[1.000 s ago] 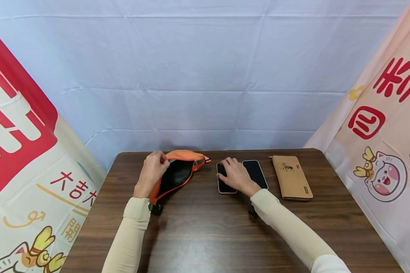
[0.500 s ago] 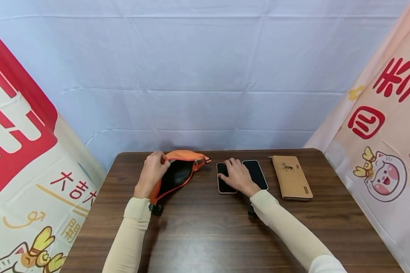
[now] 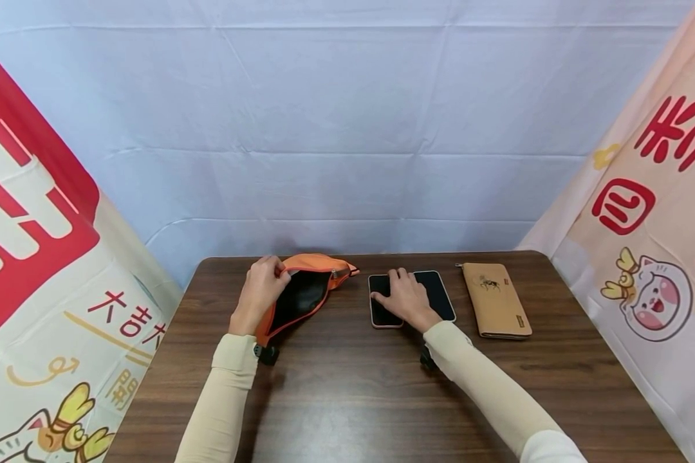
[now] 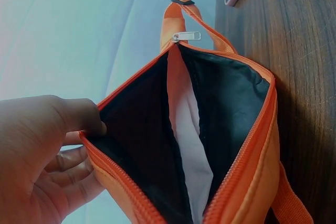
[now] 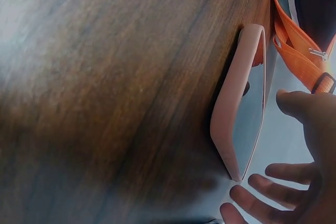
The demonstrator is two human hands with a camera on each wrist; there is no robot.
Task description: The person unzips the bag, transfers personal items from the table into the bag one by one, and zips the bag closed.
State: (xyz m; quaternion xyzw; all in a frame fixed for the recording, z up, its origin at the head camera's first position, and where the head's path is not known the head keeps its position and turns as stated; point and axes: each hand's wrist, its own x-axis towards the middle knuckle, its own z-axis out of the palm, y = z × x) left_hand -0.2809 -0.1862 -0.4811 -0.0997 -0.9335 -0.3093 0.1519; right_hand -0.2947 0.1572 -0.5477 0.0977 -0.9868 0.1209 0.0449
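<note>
An orange waist bag [image 3: 313,262] lies unzipped at the left of the table, its black lining [image 4: 231,95] and a pale inner divider [image 4: 191,150] in sight. My left hand [image 3: 259,288] pinches the zip edge of its opening between thumb and fingers. My right hand [image 3: 410,297] hovers over a phone in a pink case [image 5: 231,111], which lies screen up. Its thumb and fingers are spread apart, and the right wrist view shows a gap between them and the phone. A second phone [image 3: 437,292] lies just right of the first, partly covered by that hand.
On the right of the dark wooden table [image 3: 336,399] lies a tan long wallet [image 3: 495,299] with a zip pull at its top corner. A pale cloth [image 3: 336,128] hangs behind the table's far edge. Printed cloths [image 3: 648,289] hang at both sides.
My right hand has shifted slightly to the right over the phone. My left hand keeps its pinch on the bag's edge. The phones and wallet stay put.
</note>
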